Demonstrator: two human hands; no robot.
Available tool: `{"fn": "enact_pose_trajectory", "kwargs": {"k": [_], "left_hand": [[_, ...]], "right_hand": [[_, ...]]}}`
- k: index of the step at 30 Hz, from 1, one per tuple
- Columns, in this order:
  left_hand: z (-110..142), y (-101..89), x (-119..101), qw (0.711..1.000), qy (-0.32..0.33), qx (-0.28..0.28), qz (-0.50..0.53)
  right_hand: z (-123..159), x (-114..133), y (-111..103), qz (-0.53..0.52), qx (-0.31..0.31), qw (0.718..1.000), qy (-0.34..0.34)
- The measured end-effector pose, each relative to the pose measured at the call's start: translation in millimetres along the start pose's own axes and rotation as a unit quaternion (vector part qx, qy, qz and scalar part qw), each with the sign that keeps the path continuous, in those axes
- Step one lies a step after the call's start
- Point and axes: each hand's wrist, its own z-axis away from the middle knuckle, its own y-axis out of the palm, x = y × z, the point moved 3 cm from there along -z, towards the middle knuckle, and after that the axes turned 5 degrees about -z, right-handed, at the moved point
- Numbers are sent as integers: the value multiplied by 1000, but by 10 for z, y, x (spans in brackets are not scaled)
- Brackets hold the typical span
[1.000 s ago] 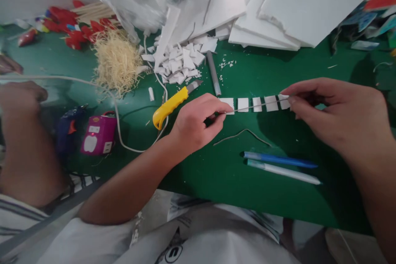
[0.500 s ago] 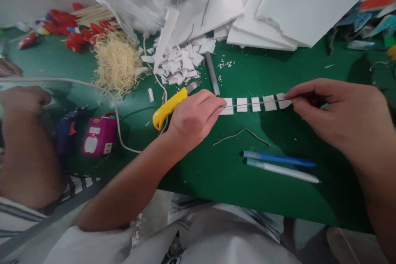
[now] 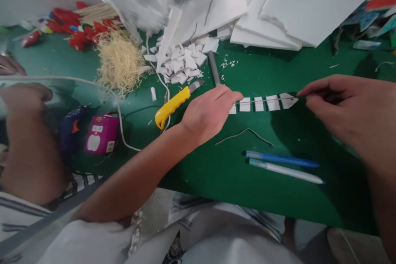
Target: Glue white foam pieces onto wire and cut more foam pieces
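Several small white foam pieces (image 3: 244,104) lie in a spaced row on the green table, with a pointed piece (image 3: 288,101) bearing a dark dot at the right end. A thin grey cord (image 3: 259,100) stretches over the row between my hands. My left hand (image 3: 210,111) is closed in a pinch on the cord at the left, partly covering the leftmost piece. My right hand (image 3: 343,111) pinches the cord's other end just beyond the pointed tip. Another bent length of cord (image 3: 244,131) lies nearer me, above a blue pen (image 3: 281,159) and a white pen (image 3: 287,172).
Left of my left hand lie a yellow utility knife (image 3: 172,108), a purple power adapter (image 3: 102,134) and a blue glue gun (image 3: 72,128). Behind are foam scraps (image 3: 182,64), foam sheets (image 3: 303,4), a grey stick (image 3: 213,68) and straw shreds (image 3: 119,62). Another person's arm (image 3: 31,144) rests at left.
Both hands have shifted right along the row. My left hand now covers more of the leftmost piece, and my right fingers have moved off the pointed piece, uncovering its tip.
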Motion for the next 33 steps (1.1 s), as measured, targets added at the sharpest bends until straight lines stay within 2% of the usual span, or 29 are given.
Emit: {"fn": "enact_pose_trajectory", "kwargs": {"k": [6, 11, 16, 26, 33], "left_hand": [[5, 37, 7, 999, 25, -18, -11], [3, 34, 37, 998, 42, -45, -18], [-1, 39, 50, 998, 30, -31, -43], [4, 35, 45, 997, 39, -31, -63], [6, -30, 74, 999, 8, -23, -27]], "right_hand": [[-3, -95, -28, 2, -10, 999, -36], [-2, -121, 20, 22, 21, 999, -32], [3, -131, 17, 39, 27, 998, -39], [22, -43, 30, 35, 50, 998, 11], [2, -93, 78, 10, 72, 996, -47]]}}
